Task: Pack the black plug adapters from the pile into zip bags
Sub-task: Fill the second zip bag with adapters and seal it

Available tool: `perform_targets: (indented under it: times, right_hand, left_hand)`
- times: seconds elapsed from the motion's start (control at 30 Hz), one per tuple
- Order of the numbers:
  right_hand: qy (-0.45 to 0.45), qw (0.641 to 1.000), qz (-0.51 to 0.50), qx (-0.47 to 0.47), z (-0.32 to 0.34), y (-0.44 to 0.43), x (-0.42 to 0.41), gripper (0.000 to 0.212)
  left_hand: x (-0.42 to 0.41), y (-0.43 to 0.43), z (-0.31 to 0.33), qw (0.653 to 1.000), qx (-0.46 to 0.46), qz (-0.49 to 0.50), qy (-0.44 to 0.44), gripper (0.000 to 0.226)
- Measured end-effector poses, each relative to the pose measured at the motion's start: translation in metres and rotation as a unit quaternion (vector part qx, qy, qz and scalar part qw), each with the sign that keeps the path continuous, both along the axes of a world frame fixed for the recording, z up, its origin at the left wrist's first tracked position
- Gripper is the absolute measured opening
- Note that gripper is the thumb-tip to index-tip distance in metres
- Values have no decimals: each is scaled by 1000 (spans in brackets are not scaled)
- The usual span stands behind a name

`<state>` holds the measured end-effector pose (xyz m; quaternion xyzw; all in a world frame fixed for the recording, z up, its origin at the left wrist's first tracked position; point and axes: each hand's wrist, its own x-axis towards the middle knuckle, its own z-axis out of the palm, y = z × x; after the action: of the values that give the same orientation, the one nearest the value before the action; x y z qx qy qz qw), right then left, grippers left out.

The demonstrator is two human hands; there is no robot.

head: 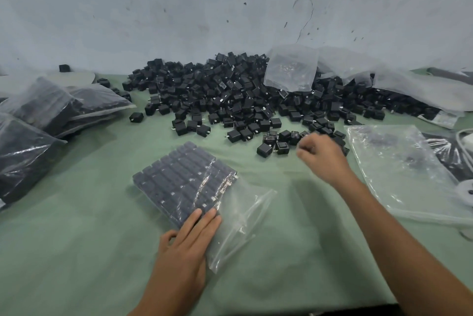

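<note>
On the green surface (76,251), the zip bag (194,190) lies part filled with rows of adapters, its mouth open to the right. The left hand (186,236) presses it flat, fingers spread. The right hand (323,155), fingers curled and blurred so its grip is unclear, reaches the pile (243,100). Filling is underway; next, more adapters must be slid into the open mouth.

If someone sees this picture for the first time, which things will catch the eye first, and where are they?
First comes the big pile of black plug adapters heaped against the wall at the far side of the green table. Next is the zip bag in the centre, packed with neat rows of adapters, its near corner under the flat left hand. The right hand reaches, fingers curled, to the near edge of the pile, and filled bags lie stacked at the left.
</note>
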<state>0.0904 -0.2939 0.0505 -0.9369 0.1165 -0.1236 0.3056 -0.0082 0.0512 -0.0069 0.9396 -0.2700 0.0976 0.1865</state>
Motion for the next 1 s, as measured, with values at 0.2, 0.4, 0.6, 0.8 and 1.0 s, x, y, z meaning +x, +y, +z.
perform_targets:
  times: [0.2,0.4,0.6,0.8,1.0]
  right_hand:
    - [174,970,-104,-134,-14,-66,76,82]
    - [233,965,-77,-92,-16,-80,108,106]
    - [244,962,28,-117,-13,-29,114,110]
    - [218,950,99,-198,-22,7,85,86]
    - [174,945,147,-236,-35,5,31,72]
  left_hand:
    - [-1,-2,4,999,-13,-8,-32,69]
    - [3,-5,6,999,-19,7,-48,58]
    - [3,-3,10,999,3,-5,-41,59]
    - [3,-2,8,999,-3,-6,-44,58]
    - [3,0,2,999,-8,-10,-31,64]
